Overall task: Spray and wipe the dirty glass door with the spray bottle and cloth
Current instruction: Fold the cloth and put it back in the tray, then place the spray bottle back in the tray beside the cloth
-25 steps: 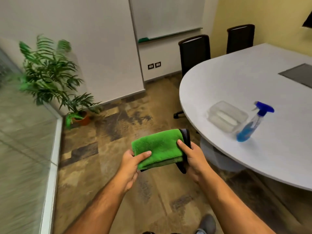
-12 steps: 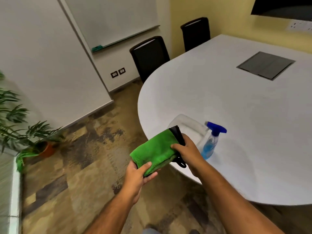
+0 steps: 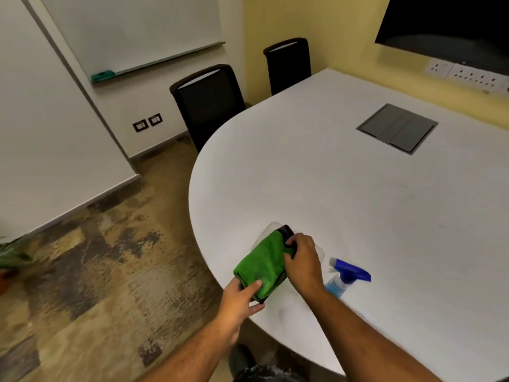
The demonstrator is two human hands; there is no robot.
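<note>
Both grips are clamped on the folded green cloth [image 3: 264,264]: left hand [image 3: 239,301] at its near corner, right hand [image 3: 303,260] at its far edge. Just right, the spray bottle [image 3: 345,277] stands on the table [image 3: 358,194]. Fetching step; next, probably free one hand for the bottle.

A large white desk [image 3: 344,188] with a rounded end fills the right of the room, with a grey hatch [image 3: 397,128] set into its top, and two black chairs [image 3: 209,103] stand at its far edge. The far wall is white and carries a whiteboard [image 3: 132,31] and two dark sockets [image 3: 147,123] low down, while the right wall is yellow, with a dark screen [image 3: 446,26] above a strip of white sockets [image 3: 468,74]. The floor [image 3: 91,271] is mottled brown and grey, with a potted plant [image 3: 9,257] at the left edge.
</note>
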